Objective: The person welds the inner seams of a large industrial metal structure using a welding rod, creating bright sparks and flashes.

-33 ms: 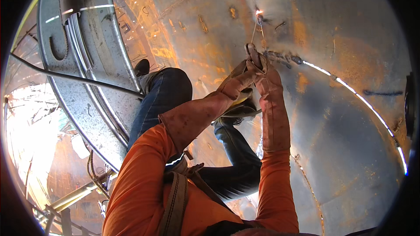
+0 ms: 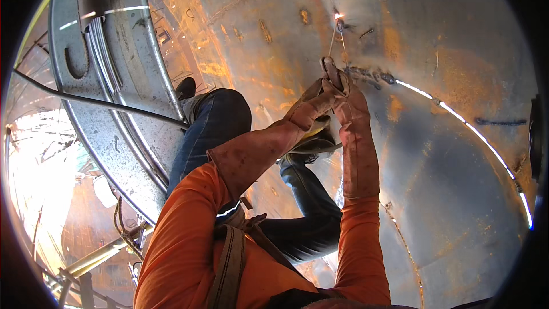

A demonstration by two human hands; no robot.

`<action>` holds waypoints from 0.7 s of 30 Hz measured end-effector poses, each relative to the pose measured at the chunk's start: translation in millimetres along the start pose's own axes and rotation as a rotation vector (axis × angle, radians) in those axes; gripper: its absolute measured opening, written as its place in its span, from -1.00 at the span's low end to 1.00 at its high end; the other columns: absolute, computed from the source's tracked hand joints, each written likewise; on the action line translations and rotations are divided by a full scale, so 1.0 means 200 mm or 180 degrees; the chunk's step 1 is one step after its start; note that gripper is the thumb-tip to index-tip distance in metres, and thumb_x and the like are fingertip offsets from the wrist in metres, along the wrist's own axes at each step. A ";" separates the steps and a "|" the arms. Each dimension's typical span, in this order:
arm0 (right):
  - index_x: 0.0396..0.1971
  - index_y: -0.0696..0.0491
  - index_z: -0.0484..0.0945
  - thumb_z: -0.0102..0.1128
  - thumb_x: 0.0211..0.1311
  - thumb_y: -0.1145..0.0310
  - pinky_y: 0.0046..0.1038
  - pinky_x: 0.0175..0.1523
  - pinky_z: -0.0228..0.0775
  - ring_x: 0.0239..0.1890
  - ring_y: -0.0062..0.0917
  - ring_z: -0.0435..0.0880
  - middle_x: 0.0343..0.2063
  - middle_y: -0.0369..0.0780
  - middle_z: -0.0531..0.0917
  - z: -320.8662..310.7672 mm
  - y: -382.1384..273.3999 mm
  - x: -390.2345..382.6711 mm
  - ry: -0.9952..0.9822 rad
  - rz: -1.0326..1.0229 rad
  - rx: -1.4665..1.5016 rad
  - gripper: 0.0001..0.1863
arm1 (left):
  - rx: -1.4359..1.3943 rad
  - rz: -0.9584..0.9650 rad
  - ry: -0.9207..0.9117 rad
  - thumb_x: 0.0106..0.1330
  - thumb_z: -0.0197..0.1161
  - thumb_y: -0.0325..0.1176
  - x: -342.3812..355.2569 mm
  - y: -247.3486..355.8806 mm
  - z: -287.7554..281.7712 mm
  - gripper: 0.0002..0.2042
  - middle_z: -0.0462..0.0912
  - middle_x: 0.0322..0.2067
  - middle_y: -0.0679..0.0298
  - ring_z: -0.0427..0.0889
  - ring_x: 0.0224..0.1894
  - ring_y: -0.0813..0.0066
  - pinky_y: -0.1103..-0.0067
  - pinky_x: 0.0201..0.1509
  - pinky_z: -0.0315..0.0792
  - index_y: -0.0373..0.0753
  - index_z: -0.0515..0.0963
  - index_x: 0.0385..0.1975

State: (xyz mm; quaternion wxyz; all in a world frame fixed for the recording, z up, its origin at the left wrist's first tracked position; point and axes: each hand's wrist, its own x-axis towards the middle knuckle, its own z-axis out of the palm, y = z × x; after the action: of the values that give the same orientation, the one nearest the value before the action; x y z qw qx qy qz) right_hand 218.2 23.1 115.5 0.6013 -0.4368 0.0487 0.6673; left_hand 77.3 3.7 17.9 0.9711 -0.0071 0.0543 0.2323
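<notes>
My left hand [image 2: 313,100], in a reddish-brown leather work glove, is closed against my right. My right hand [image 2: 349,98], in a matching glove, is closed too. From their fingertips two thin welding rods [image 2: 332,41] run up and converge at a small glowing spot [image 2: 338,16] on the rusty steel plate [image 2: 412,0]. Which rod belongs to which hand is hard to tell, since the gloves overlap. A dark, lumpy weld bead [image 2: 372,74] lies just right of my fingers. Below my hands a dark item with a yellow patch [image 2: 316,129] is partly hidden.
A bright curved gap [image 2: 474,130] crosses the plate to the right. At left stands a curved metal channel [image 2: 131,154] holding several thin rods [image 2: 103,54], with a black cable [image 2: 97,100] across it. A rope [image 2: 121,226] hangs lower left. My bent legs [image 2: 220,120] rest below.
</notes>
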 end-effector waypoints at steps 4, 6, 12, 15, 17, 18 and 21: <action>0.36 0.25 0.47 0.09 0.63 0.46 -0.50 0.26 0.60 0.20 -0.46 0.68 0.26 -0.17 0.62 0.04 0.04 -0.02 0.0542 -0.0419 -0.0769 -0.59 | -0.0219 -0.0163 -0.0260 0.59 0.24 -0.21 -0.03 0.08 0.07 -0.65 0.73 -0.01 0.30 0.68 0.03 0.46 0.50 0.26 0.45 -0.23 0.63 0.22; 0.33 0.20 0.51 0.12 0.62 0.45 -0.48 0.24 0.59 0.13 -0.47 0.68 0.19 -0.20 0.65 0.04 0.05 -0.02 0.0747 -0.0604 -0.1299 -0.61 | 0.0119 -0.0097 0.0236 0.55 0.28 -0.20 -0.09 0.11 0.11 -0.64 0.75 -0.05 0.29 0.68 0.05 0.47 0.47 0.20 0.52 -0.19 0.62 0.24; 0.27 0.12 0.58 0.24 0.53 0.42 -0.44 0.20 0.55 -0.01 -0.50 0.67 0.05 -0.27 0.70 0.13 0.05 -0.03 0.0946 -0.0486 -0.2352 -0.62 | -0.0521 -0.0023 0.0910 0.51 0.32 -0.18 -0.14 0.15 0.18 -0.62 0.75 -0.02 0.27 0.71 0.05 0.46 0.42 0.11 0.60 -0.17 0.64 0.23; 0.24 0.07 0.61 0.29 0.50 0.33 -0.36 0.13 0.59 -0.05 -0.45 0.69 -0.02 -0.29 0.74 0.20 0.11 -0.06 0.1532 -0.0549 -0.4090 -0.61 | -0.0415 -0.0454 0.0938 0.49 0.32 -0.22 -0.10 0.13 0.16 -0.63 0.75 0.02 0.23 0.73 0.04 0.39 0.39 0.12 0.62 -0.21 0.65 0.21; 0.24 0.06 0.62 0.31 0.50 0.30 -0.34 0.11 0.60 -0.06 -0.43 0.70 -0.04 -0.30 0.75 0.24 0.15 -0.05 0.1728 -0.0566 -0.4656 -0.61 | -0.0604 -0.0386 0.0746 0.49 0.33 -0.23 -0.08 0.10 0.12 -0.63 0.75 0.03 0.21 0.73 0.05 0.37 0.37 0.13 0.62 -0.23 0.65 0.21; 0.22 0.08 0.62 0.32 0.49 0.29 -0.36 0.11 0.58 -0.08 -0.46 0.68 -0.05 -0.30 0.75 0.24 0.17 -0.03 0.1245 -0.0748 -0.3262 -0.61 | -0.0715 -0.0389 0.0658 0.48 0.34 -0.24 -0.07 0.08 0.09 -0.63 0.76 0.04 0.20 0.73 0.06 0.34 0.36 0.14 0.63 -0.25 0.64 0.20; 0.22 0.11 0.62 0.36 0.46 0.31 -0.40 0.13 0.55 -0.08 -0.50 0.66 -0.02 -0.30 0.74 0.24 0.17 -0.03 0.0744 -0.0800 -0.2196 -0.59 | 0.0087 -0.0317 0.0773 0.47 0.33 -0.28 -0.02 0.03 -0.01 -0.63 0.75 0.08 0.18 0.72 0.12 0.31 0.34 0.18 0.61 -0.25 0.64 0.21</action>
State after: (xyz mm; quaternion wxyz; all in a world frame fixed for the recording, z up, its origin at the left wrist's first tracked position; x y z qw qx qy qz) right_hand 164.5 37.7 133.0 0.4864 -0.6892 -0.1644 0.5113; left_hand 71.6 7.8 17.3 0.9677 -0.0247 0.1742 0.1805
